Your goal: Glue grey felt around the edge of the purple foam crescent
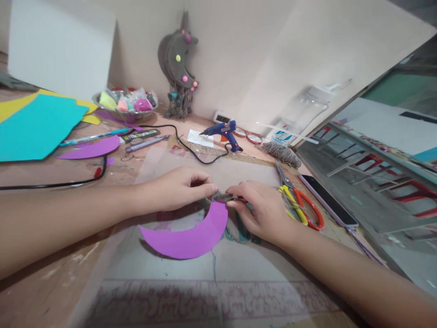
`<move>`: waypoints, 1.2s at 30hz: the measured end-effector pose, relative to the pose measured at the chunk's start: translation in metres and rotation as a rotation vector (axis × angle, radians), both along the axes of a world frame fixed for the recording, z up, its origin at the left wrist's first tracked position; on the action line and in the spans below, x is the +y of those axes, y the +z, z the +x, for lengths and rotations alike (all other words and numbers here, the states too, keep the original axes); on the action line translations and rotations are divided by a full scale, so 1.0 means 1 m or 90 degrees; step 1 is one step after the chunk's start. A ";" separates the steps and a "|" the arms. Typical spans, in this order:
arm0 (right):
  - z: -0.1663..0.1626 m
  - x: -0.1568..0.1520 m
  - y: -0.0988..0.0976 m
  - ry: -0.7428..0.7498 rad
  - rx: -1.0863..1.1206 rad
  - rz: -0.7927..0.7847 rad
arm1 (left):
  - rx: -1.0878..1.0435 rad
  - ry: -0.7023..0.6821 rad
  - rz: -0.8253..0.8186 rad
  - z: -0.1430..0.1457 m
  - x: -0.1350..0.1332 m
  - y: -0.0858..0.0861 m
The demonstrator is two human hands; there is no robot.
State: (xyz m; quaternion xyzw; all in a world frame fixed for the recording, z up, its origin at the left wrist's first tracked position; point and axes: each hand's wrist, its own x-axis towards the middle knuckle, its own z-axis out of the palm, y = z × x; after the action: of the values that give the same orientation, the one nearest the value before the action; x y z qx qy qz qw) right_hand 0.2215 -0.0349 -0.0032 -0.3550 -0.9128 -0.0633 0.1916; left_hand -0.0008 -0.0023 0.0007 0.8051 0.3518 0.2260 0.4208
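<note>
Evidently light, the purple crescent (191, 242) is held over the middle of the table (64, 259), its broad curve toward the near side and its free tip pointing left, with a shadow beneath that tip. The left hand (189, 186) seems to pinch its upper end between thumb and finger, where grey yarn (218, 197) appears to be wound; the right hand (262, 210), just to the right, is pinching the yarn there (the exact strand is too small to tell). The crescent looks like thin card or foam sheet: flat, fairly smooth, likely to flex, and apt to crease at its narrow tips. A soft pinch on the flat faces of its wide middle would probably steady it best; the yarn should be pliable, not slippery.
</note>
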 end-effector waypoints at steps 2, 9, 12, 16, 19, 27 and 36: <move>0.000 0.000 0.000 -0.004 -0.010 0.000 | -0.004 -0.002 -0.005 0.000 0.000 0.000; -0.001 0.000 0.001 -0.006 -0.028 0.001 | -0.006 -0.008 -0.028 0.000 0.000 0.001; -0.002 0.001 0.001 0.002 -0.018 0.004 | -0.002 -0.007 -0.027 -0.001 0.000 0.000; -0.001 0.002 0.001 0.005 -0.005 0.002 | 0.002 0.000 -0.020 -0.001 0.000 0.000; -0.001 0.000 0.001 0.011 -0.006 0.000 | 0.005 0.000 -0.024 -0.001 0.000 -0.001; -0.001 -0.001 0.001 -0.005 -0.024 -0.012 | -0.002 -0.013 -0.023 -0.001 0.000 -0.001; -0.004 -0.003 0.003 -0.005 -0.044 -0.001 | -0.006 -0.016 -0.046 -0.002 0.001 -0.001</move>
State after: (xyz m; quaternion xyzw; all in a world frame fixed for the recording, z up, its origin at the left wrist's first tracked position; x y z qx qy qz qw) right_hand 0.2176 -0.0376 0.0000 -0.3563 -0.9175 -0.0755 0.1596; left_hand -0.0026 -0.0010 -0.0006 0.7926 0.3473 0.2116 0.4542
